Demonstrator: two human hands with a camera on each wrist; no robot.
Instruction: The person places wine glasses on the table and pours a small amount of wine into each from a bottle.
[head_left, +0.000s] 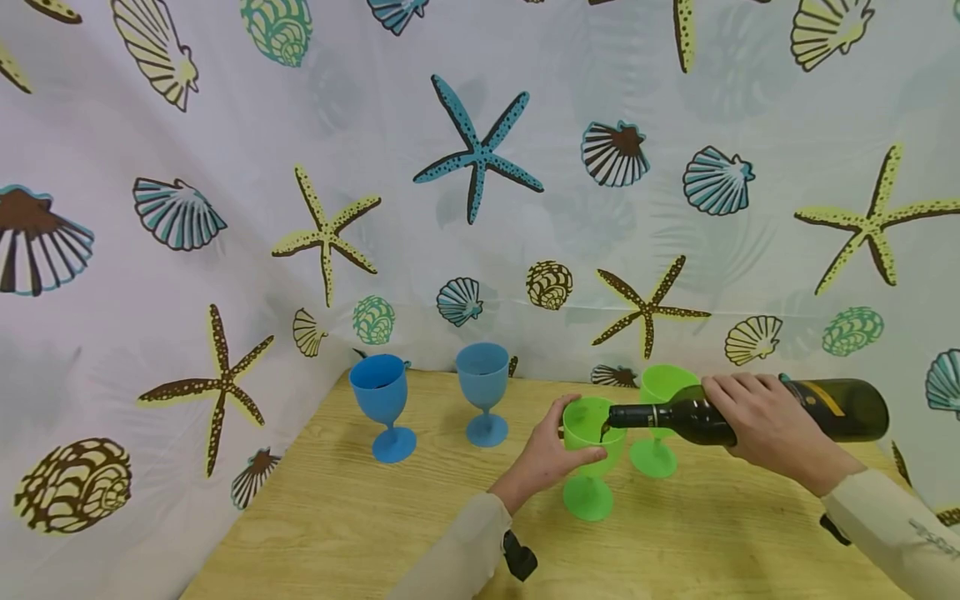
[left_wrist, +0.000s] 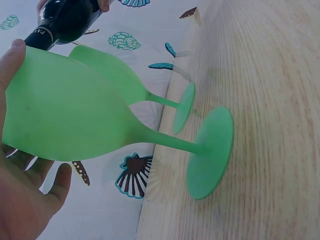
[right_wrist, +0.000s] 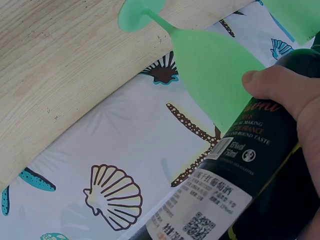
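Note:
My left hand (head_left: 546,454) holds the bowl of a green goblet (head_left: 588,498), fingers on the far side and thumb on the near side. The goblet stands upright with its foot on the table. My right hand (head_left: 765,427) grips a dark wine bottle (head_left: 697,417) round its body and holds it nearly level. The bottle's mouth is over the goblet's rim, and dark liquid runs from it into the bowl. A second green goblet (head_left: 655,458) stands just behind, partly hidden by the bottle. In the right wrist view, a white label (right_wrist: 200,205) shows on the bottle.
Two blue goblets, one darker (head_left: 381,400) and one lighter (head_left: 482,392), stand at the back left, with something dark inside each. The wooden table (head_left: 360,525) ends against a white curtain (head_left: 375,117) printed with shells and starfish.

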